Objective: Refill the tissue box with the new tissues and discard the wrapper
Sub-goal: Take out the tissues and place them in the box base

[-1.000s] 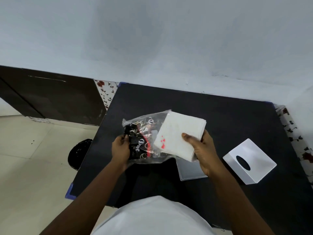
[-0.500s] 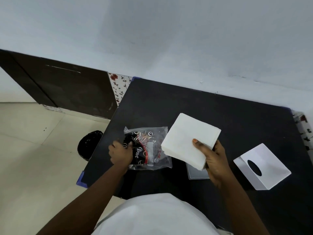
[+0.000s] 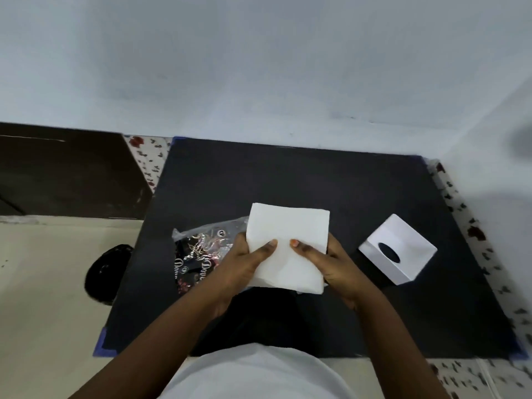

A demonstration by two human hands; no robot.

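Note:
A square stack of white tissues (image 3: 288,237) is held above the black table (image 3: 288,180) by both hands. My left hand (image 3: 244,263) grips its left edge with the thumb on top. My right hand (image 3: 325,260) grips the right edge the same way. The empty clear wrapper (image 3: 201,249) with black and red print lies flat on the table, partly hidden under my left hand. The white tissue box (image 3: 403,240) with its dark oval slot stands tilted on the table to the right, apart from my hands.
A black bin (image 3: 106,272) stands on the beige floor left of the table. A dark wooden panel (image 3: 66,174) lines the wall at left. The pale wall runs behind the table, and a floral cloth (image 3: 486,254) shows along the table's right edge.
My left hand let go of the wrapper, which now lies on the table, and came over to grip the tissue stack. The stack moved toward the centre, now held by both hands.

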